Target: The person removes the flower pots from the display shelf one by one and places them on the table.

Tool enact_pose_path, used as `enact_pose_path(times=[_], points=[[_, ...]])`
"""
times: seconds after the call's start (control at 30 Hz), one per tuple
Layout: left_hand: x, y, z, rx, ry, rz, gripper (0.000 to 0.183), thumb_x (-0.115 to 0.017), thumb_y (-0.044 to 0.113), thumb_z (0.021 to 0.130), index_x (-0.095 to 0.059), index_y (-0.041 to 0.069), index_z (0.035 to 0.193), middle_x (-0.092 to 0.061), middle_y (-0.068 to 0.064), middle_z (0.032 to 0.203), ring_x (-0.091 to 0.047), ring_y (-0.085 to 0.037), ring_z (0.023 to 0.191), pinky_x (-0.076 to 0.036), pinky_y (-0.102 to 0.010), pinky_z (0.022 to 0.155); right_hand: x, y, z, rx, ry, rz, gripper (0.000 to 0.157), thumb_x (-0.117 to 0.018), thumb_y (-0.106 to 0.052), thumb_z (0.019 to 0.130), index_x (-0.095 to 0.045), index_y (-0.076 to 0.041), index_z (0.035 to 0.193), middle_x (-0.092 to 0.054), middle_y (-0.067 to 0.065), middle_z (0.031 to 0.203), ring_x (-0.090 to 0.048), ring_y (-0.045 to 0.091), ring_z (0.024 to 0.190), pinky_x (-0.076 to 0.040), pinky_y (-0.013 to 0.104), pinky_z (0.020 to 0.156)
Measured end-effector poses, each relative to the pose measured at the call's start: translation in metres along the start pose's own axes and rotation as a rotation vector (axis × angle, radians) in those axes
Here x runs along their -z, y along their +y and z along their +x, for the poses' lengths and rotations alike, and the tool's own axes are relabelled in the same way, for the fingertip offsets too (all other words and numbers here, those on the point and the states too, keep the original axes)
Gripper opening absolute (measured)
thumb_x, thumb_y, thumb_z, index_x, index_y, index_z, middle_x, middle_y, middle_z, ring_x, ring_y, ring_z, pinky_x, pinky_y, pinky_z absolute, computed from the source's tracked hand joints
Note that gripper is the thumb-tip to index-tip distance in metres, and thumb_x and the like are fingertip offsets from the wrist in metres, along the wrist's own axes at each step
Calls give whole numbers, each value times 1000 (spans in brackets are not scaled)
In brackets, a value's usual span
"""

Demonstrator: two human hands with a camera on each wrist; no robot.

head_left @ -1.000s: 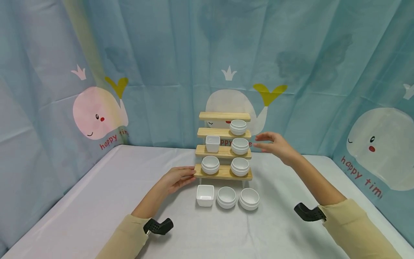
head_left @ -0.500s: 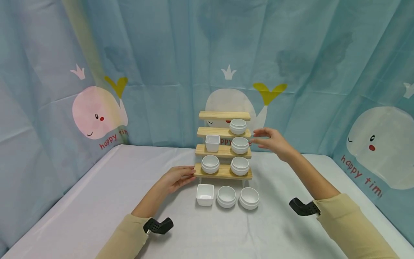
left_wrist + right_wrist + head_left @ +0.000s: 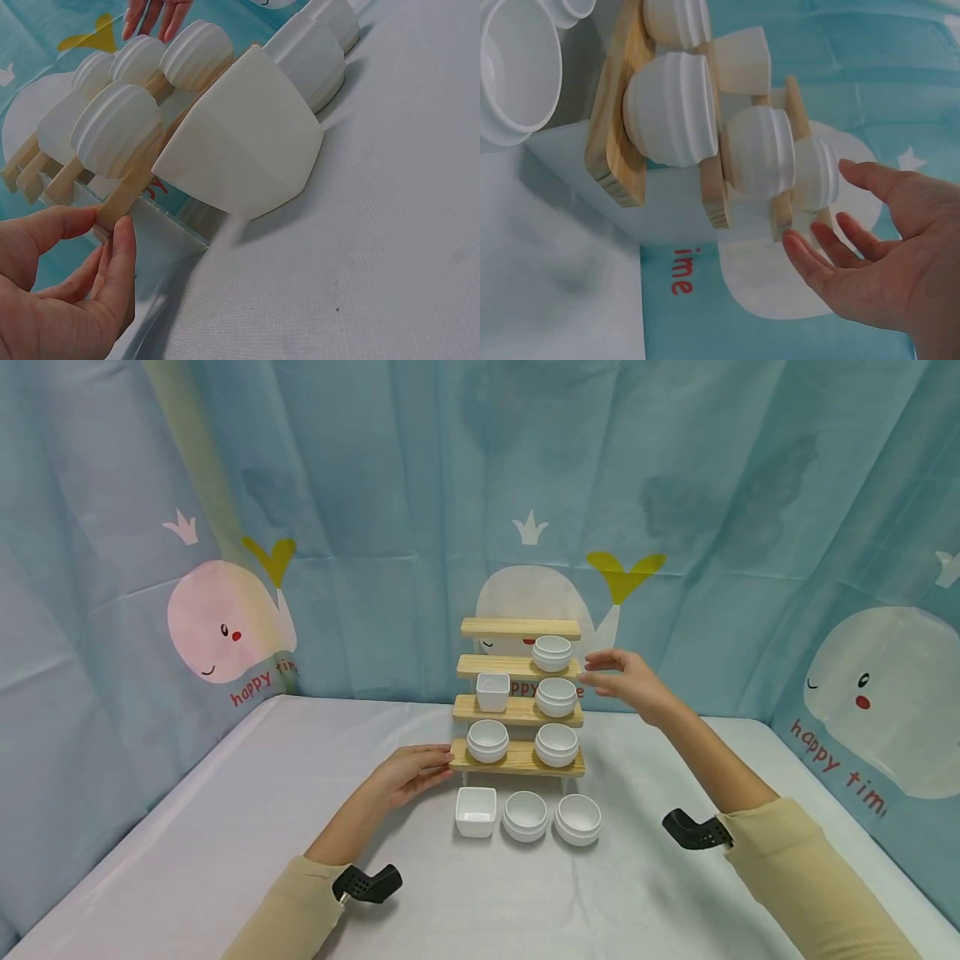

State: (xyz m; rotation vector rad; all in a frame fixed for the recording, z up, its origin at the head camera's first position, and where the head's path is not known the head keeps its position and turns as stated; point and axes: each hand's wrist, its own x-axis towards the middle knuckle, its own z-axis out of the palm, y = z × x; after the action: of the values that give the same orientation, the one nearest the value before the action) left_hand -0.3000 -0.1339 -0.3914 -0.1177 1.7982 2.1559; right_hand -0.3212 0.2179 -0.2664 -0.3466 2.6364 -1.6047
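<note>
A tiered wooden display stand (image 3: 517, 758) holds small white bowls on its lower shelves. My left hand (image 3: 408, 774) pinches the left end of the lowest shelf between thumb and fingers, seen closely in the left wrist view. My right hand (image 3: 630, 683) is beside the stand's right side, fingers extended and holding nothing. Its fingertips are close to the second shelf from the top and its round bowl (image 3: 552, 653); whether they touch cannot be told. A square bowl (image 3: 492, 692) and a round bowl (image 3: 557, 697) sit one shelf lower. The lowest shelf carries two round bowls (image 3: 487, 741).
A square bowl (image 3: 476, 812) and two round bowls (image 3: 525, 816) stand on the white tablecloth (image 3: 225, 843) in front of the stand. Behind it hangs a blue curtain (image 3: 375, 527) with whale prints.
My right hand has moved left and slightly up, closer to the second shelf from the top. My left hand keeps its grip, and the bowls stay where they were.
</note>
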Motion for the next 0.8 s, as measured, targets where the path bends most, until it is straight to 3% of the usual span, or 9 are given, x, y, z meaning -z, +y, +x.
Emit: enact_pose_path(times=[0.47,0.8], points=[[-1,1,2,4,18,-8,47,-60,-5,104,-47,-16,148,-67,-14,108,-70,-13,89,-65,-23,87,1,-3,8,24,29,14,67,-68,-22,103,-39,13,153,-41,35,155,-55,43,135,-51,53,117],[-1,1,-1,-2,0,-3,50,-60,-5,104,-44,-18,149,-67,-14,108,-70,-12,89,-65,-23,87,-1,-5,13,-13,39,34,65,-64,-17,107,-34,12,157,-39,31,159,-48,46,142,-45,55,122]])
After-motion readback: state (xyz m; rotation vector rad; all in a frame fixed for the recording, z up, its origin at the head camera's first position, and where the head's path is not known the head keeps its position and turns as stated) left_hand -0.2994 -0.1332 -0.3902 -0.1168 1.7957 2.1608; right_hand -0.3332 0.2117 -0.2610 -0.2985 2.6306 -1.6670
